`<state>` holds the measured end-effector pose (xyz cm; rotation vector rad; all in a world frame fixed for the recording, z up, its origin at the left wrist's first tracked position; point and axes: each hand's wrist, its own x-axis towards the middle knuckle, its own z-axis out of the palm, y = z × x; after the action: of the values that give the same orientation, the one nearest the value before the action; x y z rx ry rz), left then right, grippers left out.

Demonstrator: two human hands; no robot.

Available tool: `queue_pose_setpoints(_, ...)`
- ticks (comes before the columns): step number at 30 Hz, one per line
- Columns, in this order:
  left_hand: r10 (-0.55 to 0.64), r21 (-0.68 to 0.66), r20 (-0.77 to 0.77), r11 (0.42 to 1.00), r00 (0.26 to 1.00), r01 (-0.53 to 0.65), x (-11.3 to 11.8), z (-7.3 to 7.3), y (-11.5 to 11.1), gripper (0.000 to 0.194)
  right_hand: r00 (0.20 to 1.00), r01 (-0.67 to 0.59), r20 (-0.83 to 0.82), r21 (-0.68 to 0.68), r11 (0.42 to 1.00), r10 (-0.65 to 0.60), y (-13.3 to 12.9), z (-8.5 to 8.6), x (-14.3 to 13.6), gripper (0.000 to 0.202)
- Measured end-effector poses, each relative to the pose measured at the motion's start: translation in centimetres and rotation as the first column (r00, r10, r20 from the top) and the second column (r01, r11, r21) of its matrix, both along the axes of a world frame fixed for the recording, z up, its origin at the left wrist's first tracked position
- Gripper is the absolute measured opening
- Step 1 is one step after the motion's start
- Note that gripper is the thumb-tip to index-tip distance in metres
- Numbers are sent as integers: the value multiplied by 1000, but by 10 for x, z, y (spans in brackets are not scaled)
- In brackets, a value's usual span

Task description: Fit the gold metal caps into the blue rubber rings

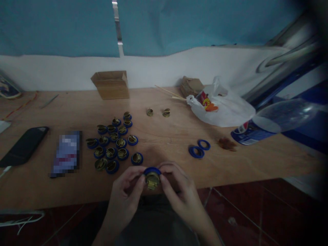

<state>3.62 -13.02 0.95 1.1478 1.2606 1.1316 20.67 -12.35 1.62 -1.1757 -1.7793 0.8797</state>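
Observation:
Low over the table's front edge, my left hand and my right hand hold one small round piece between them. It is a brass-coloured disc fitting with a flap or clip on its face and a blue ring around its upper edge. Thumb and fingers of each hand pinch it from either side. To the left lie several similar brass fittings, most set in blue rings. Two loose blue rings overlap on the right. Farther back stand two brass fittings with no blue ring visible.
A small open cardboard box stands at the back. A black phone and a blurred-out flat item lie left. At right are a white plastic bag, thin sticks and a plastic bottle on its side.

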Motion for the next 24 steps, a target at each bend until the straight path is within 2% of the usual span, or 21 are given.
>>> queue_pose_setpoints(5,1,-149,186,988,982,28,4,3,1,23,1000,9,-18,-154,988,-12,-4,-3,2,26)
queue_pose_setpoints(10,-5,-220,296,973,955,73,7,7,1,30,991,-19,-133,-272,962,-18,-6,-8,4,35)
queue_pose_setpoints(16,-13,-214,362,972,932,97,6,8,2,38,957,-48,-290,-229,972,-21,-6,-14,-1,33)
queue_pose_setpoints(24,-65,-124,285,987,956,104,5,8,-1,32,968,-12,-251,-149,989,-26,-5,-13,-2,31)
